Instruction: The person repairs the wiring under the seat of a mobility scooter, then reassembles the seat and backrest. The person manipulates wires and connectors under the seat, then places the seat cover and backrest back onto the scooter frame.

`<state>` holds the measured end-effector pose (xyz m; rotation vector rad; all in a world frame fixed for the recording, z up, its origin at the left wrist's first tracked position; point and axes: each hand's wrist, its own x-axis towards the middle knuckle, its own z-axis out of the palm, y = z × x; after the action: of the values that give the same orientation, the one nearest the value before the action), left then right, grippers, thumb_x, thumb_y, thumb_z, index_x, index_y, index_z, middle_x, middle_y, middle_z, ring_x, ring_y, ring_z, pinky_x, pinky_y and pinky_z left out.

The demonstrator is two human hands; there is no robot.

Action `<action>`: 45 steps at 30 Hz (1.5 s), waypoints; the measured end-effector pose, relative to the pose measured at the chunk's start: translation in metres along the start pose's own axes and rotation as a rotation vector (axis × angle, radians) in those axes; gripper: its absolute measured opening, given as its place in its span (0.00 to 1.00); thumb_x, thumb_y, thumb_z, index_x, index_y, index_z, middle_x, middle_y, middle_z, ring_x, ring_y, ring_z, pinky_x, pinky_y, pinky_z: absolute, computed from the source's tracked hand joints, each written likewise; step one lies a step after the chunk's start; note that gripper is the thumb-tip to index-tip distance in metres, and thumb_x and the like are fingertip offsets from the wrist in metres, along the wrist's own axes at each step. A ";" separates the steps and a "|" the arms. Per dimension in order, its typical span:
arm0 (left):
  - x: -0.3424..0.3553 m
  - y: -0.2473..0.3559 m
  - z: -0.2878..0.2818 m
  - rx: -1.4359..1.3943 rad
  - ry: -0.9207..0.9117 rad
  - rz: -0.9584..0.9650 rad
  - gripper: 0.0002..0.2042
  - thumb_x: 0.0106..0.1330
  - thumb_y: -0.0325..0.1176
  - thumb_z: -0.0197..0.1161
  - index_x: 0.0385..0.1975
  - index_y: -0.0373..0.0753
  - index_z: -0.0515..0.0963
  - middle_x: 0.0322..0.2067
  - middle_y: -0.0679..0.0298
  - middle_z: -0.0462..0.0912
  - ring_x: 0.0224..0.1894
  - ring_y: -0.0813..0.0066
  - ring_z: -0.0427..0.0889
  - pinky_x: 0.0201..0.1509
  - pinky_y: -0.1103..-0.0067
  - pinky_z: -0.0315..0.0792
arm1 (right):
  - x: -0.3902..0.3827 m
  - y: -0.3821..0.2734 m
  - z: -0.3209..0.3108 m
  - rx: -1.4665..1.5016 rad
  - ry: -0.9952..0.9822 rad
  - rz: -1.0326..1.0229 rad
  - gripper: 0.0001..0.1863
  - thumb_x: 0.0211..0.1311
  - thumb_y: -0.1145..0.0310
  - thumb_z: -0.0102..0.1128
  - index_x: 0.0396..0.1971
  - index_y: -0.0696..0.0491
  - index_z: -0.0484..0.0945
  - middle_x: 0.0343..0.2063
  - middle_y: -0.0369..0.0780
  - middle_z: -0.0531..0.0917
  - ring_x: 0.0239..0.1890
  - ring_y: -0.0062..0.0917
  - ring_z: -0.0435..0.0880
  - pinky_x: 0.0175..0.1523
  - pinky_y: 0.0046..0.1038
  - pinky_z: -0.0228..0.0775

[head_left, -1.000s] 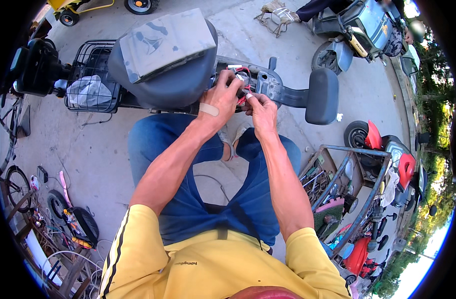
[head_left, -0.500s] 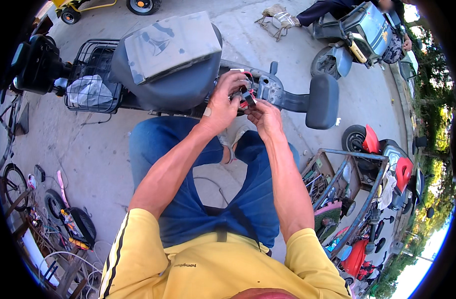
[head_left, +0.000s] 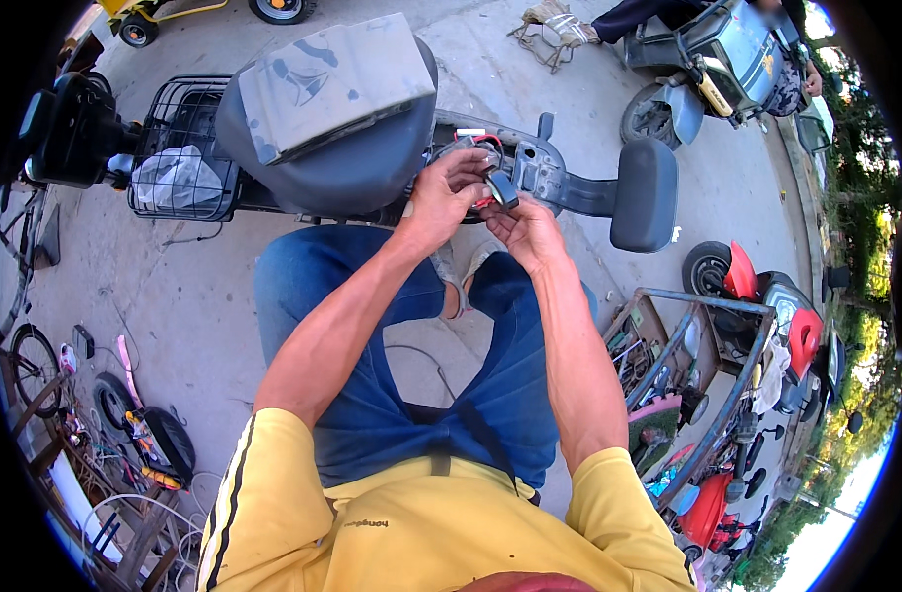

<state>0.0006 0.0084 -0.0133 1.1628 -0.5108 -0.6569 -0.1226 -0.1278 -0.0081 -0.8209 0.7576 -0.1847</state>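
My left hand (head_left: 446, 193) and my right hand (head_left: 525, 227) meet over the opened seat area of an electric scooter, both closed on a small black component (head_left: 502, 189) with red wires (head_left: 482, 202) beside it. The fingers of my left hand curl over its left side; those of my right hand hold it from below. Behind them is the exposed metal rear frame (head_left: 533, 166), leading to a black padded backrest (head_left: 644, 195). Left of my hands, a dusty grey panel or box (head_left: 334, 79) lies on the dark seat (head_left: 357, 168).
A wire basket (head_left: 180, 118) is at left. A metal cart of tools (head_left: 722, 395) stands at right, among parked scooters (head_left: 806, 340). Another person's leg (head_left: 638, 15) shows by a scooter at top right. Bicycle parts (head_left: 150, 434) and cables lie at lower left.
The black component has come into fuller view and shifted right, now tilted in my fingers. My right hand has moved slightly down and right, its fingers lower on the component.
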 end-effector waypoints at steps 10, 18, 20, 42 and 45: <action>-0.012 0.014 0.006 0.749 -0.134 0.246 0.25 0.65 0.19 0.63 0.63 0.40 0.76 0.50 0.52 0.86 0.49 0.53 0.88 0.52 0.66 0.81 | -0.007 0.002 -0.005 -0.021 -0.045 -0.013 0.14 0.71 0.74 0.52 0.53 0.60 0.80 0.44 0.45 0.88 0.47 0.31 0.89 0.52 0.34 0.83; -0.018 0.004 0.005 0.933 -0.142 0.303 0.16 0.69 0.23 0.61 0.56 0.37 0.79 0.45 0.53 0.85 0.45 0.47 0.86 0.46 0.60 0.81 | -0.046 -0.034 0.038 -0.723 0.115 -0.232 0.24 0.74 0.51 0.62 0.54 0.58 0.84 0.45 0.44 0.87 0.43 0.30 0.86 0.51 0.35 0.81; -0.015 0.000 0.006 0.956 -0.125 0.341 0.15 0.70 0.24 0.61 0.55 0.36 0.79 0.45 0.52 0.85 0.45 0.46 0.86 0.46 0.59 0.81 | -0.043 -0.034 0.037 -1.013 0.129 -0.401 0.23 0.72 0.54 0.65 0.53 0.59 0.84 0.43 0.45 0.87 0.42 0.26 0.85 0.46 0.32 0.80; 0.001 0.004 0.003 0.314 -0.211 -0.344 0.17 0.70 0.22 0.63 0.58 0.26 0.78 0.46 0.52 0.85 0.47 0.70 0.85 0.53 0.74 0.77 | -0.058 0.009 0.028 -0.943 0.373 -0.511 0.18 0.72 0.54 0.63 0.44 0.57 0.83 0.29 0.42 0.87 0.34 0.29 0.86 0.43 0.34 0.75; 0.004 0.002 -0.004 0.150 -0.211 -0.432 0.19 0.69 0.24 0.64 0.58 0.24 0.77 0.47 0.52 0.85 0.51 0.70 0.83 0.57 0.74 0.75 | -0.056 0.009 0.031 -1.007 0.392 -0.466 0.18 0.72 0.55 0.63 0.44 0.56 0.84 0.32 0.43 0.88 0.38 0.34 0.86 0.46 0.36 0.75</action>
<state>0.0062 0.0089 -0.0125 1.3684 -0.4963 -1.1374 -0.1437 -0.0791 0.0292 -1.9622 1.0239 -0.3978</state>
